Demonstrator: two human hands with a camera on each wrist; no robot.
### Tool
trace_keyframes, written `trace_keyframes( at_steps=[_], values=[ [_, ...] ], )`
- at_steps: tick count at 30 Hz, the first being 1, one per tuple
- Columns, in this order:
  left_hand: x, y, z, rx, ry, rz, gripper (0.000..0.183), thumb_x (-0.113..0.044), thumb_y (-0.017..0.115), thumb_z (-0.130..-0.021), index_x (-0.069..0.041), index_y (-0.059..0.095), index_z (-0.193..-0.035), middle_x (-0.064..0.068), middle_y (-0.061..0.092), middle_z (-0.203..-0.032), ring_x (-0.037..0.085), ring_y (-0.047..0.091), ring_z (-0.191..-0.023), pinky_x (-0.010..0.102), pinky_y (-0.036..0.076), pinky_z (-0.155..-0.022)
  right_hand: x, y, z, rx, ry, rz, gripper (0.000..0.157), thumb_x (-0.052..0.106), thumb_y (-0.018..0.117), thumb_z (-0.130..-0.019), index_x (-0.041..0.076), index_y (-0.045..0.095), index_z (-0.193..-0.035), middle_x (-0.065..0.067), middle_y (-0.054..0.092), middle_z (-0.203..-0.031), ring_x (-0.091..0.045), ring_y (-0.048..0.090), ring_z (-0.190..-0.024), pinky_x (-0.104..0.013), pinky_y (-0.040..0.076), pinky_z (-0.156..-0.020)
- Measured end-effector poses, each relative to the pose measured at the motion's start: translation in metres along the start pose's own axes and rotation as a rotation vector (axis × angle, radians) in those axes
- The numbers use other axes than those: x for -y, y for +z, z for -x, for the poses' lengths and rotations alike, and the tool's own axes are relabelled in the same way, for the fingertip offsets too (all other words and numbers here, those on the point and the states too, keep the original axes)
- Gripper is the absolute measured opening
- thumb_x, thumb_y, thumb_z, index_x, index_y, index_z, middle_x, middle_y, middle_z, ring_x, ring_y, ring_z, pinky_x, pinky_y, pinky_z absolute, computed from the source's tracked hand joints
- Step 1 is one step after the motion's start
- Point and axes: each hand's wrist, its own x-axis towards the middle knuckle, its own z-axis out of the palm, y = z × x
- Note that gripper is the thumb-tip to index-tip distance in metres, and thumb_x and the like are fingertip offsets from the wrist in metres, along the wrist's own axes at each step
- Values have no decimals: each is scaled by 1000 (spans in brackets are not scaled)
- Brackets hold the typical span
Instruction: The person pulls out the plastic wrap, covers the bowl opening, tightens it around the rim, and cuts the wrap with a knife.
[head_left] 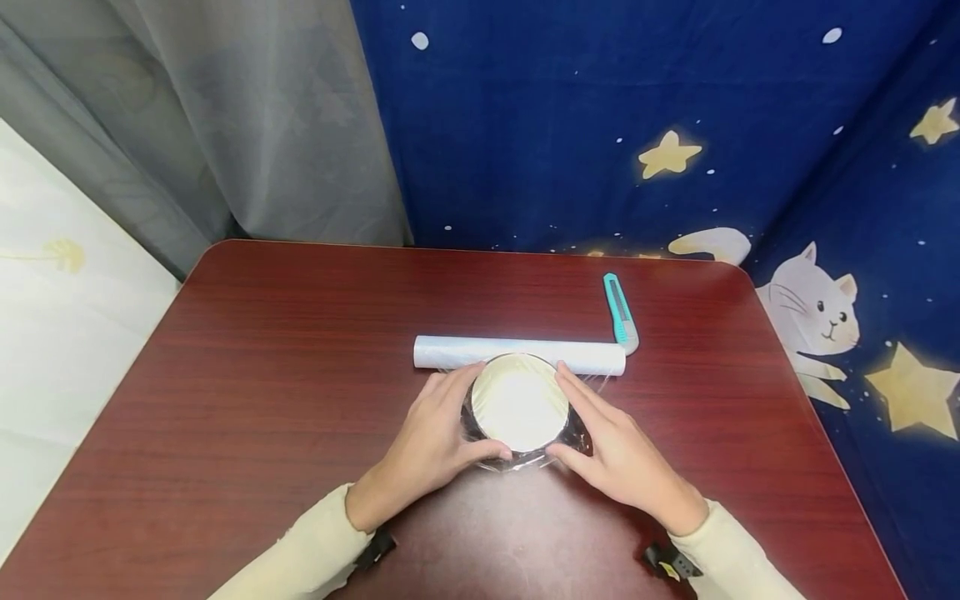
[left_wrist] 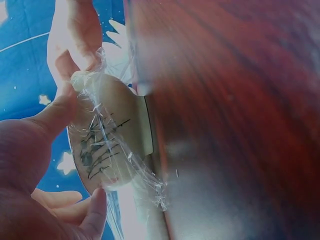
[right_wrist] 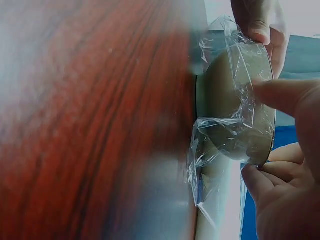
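Observation:
A pale bowl [head_left: 521, 402] with a dark rim stands on the table, clear plastic wrap [right_wrist: 217, 122] stretched over its mouth. Loose, crinkled wrap hangs down the bowl's outer wall in both wrist views. My left hand [head_left: 431, 437] holds the left side of the rim, thumb at the near edge and fingers round the far side. On the opposite side, my right hand [head_left: 630, 454] grips the rim in a mirrored way. In the left wrist view, dark brushed marks show on the wall of the bowl [left_wrist: 107, 145] beneath the wrap.
Just behind the bowl lies a white roll [head_left: 450, 352] of plastic wrap, crosswise on the reddish-brown table [head_left: 262, 375]. A teal utility knife [head_left: 619, 308] lies beyond its right end. Curtains [head_left: 525, 125] hang along the table's far edge.

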Motion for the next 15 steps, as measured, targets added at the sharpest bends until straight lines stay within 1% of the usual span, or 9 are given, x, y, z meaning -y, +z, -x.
trace_keyframes(
  at_steps=[4, 10, 13, 15],
  values=[
    [0, -1, 0, -20, -5, 9, 120, -52, 106, -60, 3, 55, -154, 14, 67, -146, 32, 65, -123, 51, 56, -102, 0, 0, -1, -12, 6, 5, 101, 23, 95, -89, -1, 38, -169, -18, 42, -172, -34, 56, -146, -16, 30, -120],
    [-2, -1, 2, -27, -44, 35, 116, -48, 107, -61, 2, 56, -153, 13, 69, -144, 33, 67, -126, 56, 58, -101, 1, -1, -3, -28, 19, 19, 104, 25, 99, -85, -1, 42, -167, -17, 48, -169, -33, 57, -146, -20, 32, -120],
    [-4, -1, 2, -26, -66, 49, 114, -47, 107, -61, 1, 58, -152, 13, 69, -143, 33, 67, -128, 58, 57, -102, 0, 0, -5, -43, 5, 21, 104, 23, 101, -82, -2, 44, -166, -18, 50, -166, -34, 58, -144, -24, 37, -119],
    [-4, -1, 2, -25, -74, 56, 114, -47, 107, -60, 0, 58, -151, 13, 69, -143, 33, 67, -128, 59, 57, -102, 0, 0, -5, -51, -2, 20, 104, 22, 101, -81, -3, 45, -165, -19, 52, -165, -35, 60, -143, -24, 38, -118]
  ],
)
